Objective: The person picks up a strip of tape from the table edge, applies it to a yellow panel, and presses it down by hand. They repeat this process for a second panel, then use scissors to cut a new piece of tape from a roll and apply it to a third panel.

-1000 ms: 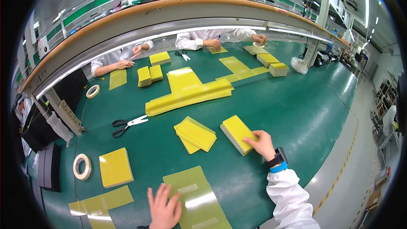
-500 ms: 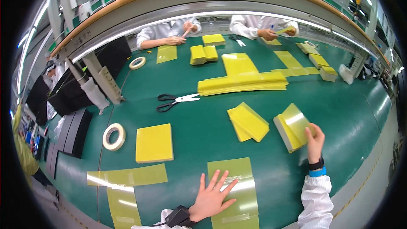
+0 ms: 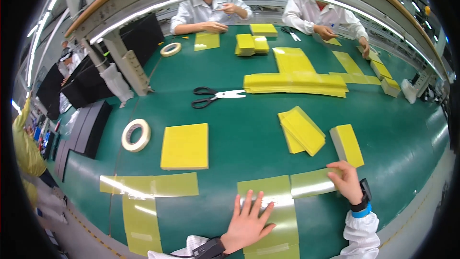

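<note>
My left hand (image 3: 249,223) lies flat with fingers spread on a strip of translucent yellow sheets (image 3: 270,188) at the near middle. Clear tape crosses that strip, partly under my fingers. My right hand (image 3: 346,184) pinches the right end of another yellow sheet (image 3: 311,182) between thumb and fingers. This sheet lies crosswise, its left end meeting the strip's upper right edge. Just beyond my right hand stands a narrow stack of yellow sheets (image 3: 352,144). Several loose yellow sheets (image 3: 303,132) overlap to its left. At the near left, joined sheets form a T shape (image 3: 139,211).
A square yellow stack (image 3: 185,146) stands beside a tape roll (image 3: 125,137). Black-handled scissors (image 3: 206,100) lie beyond, left of piled T-shaped sheets (image 3: 294,85). Two co-workers in white sleeves (image 3: 184,19) work across the green table. Black boxes (image 3: 96,129) stand at the left.
My right hand has drawn a sheet off the narrow stack, down and left, to the strip. The left hand stays flat there. The view has shifted. One co-worker's hand reaches to the far-right stacks.
</note>
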